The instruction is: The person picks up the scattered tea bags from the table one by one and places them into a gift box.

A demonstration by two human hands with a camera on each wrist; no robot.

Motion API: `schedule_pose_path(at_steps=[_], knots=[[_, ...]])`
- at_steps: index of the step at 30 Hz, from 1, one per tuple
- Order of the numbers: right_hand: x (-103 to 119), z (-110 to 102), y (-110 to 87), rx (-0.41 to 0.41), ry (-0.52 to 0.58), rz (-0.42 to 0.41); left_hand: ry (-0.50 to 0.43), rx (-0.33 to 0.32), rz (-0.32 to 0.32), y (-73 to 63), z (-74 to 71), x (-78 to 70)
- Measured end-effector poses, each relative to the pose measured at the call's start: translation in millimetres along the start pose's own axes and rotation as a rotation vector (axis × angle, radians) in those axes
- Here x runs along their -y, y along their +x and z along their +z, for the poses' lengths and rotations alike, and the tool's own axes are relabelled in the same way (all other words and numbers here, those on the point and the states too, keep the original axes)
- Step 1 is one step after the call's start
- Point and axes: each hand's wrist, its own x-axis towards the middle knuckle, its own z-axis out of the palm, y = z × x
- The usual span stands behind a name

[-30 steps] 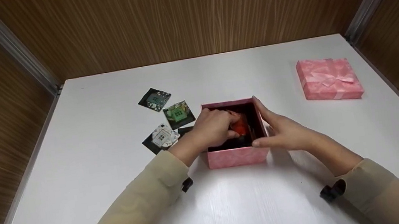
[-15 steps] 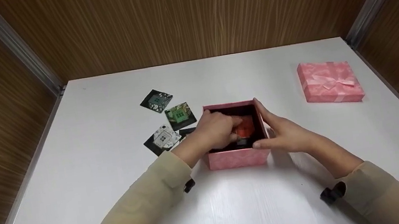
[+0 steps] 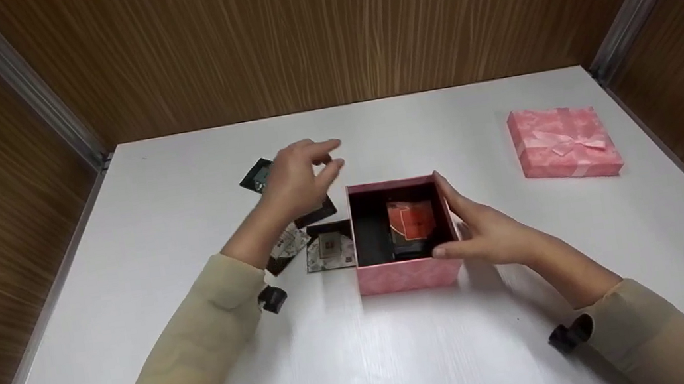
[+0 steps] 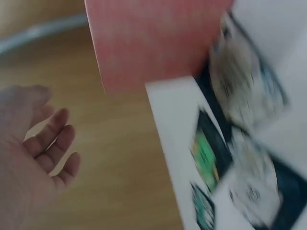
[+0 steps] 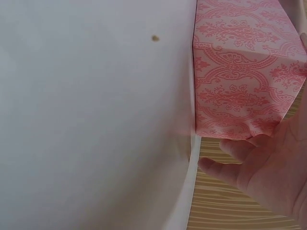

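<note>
A pink gift box stands uncovered on the table. In it, toward the right, lies a red-and-black square packet; the dark floor shows to its left. My right hand holds the box by its right side, thumb over the front corner and index finger at the back corner. Over the small square packets left of the box is my left hand, holding nothing, thumb and index finger apart. It partly covers a green-and-black packet and a white-patterned one. A beige-patterned packet lies against the box's left wall.
The pink lid with its ribbon bow lies at the back right of the white table. A teal-and-black packet is farthest back on the left. Wood-grain panels enclose the back and sides.
My left hand has come out of the box and moved left and back over the packets. The red packet in the box now shows whole. The right hand has kept its place.
</note>
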Motion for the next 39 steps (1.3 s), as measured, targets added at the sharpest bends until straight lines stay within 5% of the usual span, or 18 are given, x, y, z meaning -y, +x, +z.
schedule_pose_path(at_steps=[8,15,20,33,39], knots=[[-2,3,-1.9,0.008,0.022,0.025,-0.069,-0.055,-0.299,-5.3,-5.0,82.5],[-2,3,-1.3,0.005,0.026,0.019,-0.176,-0.106,-0.455,-15.4,2.0,125.9],[-1,2,-1.5,0.004,0.02,0.02,-0.198,-0.095,-0.504,-19.3,6.5,138.6],[2,0,-1.2,0.01,0.027,0.033,-0.128,0.07,-0.542,-28.5,8.7,144.2],[2,-1,-2.0,0.006,0.032,0.036,-0.129,0.05,-0.538,-29.8,8.4,146.8]])
